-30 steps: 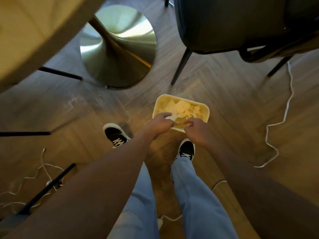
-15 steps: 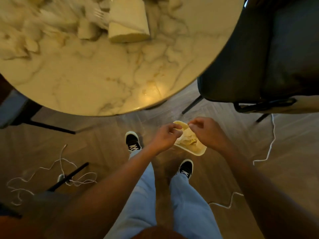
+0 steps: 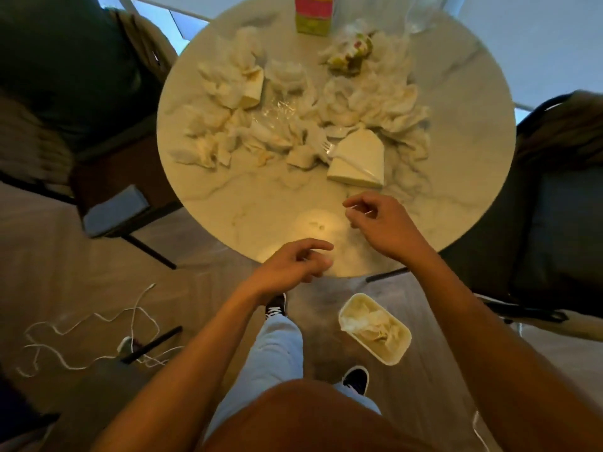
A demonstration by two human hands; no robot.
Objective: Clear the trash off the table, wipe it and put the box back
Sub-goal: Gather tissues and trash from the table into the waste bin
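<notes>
The person stood at the near edge of a round marble bench (image 3: 228,203), both arms reaching forward. The left hand (image 3: 290,267) hovered over the bench's near rim with its fingers loosely curled, its grip released and holding nothing. The right hand (image 3: 383,225) hung a little farther in over the marble, fingers bent and relaxed, also grasping nothing that could be made out. Crumpled napkins (image 3: 222,102) and clear plastic wrap (image 3: 277,112) lay heaped across the middle of the bench, with a white plastic fork (image 3: 326,145) just beside a folded cream box (image 3: 359,161) on the near side of the pile. A colourful carton (image 3: 313,14) stood at the far edge. On the wooden floor (image 3: 81,256), near the person's right shoe (image 3: 356,380), sat a pale tray (image 3: 396,352) with crumpled paper in it. Dark chairs (image 3: 554,230) stood at either side, and a white cord (image 3: 98,321) lay tangled on the floor to the left.
</notes>
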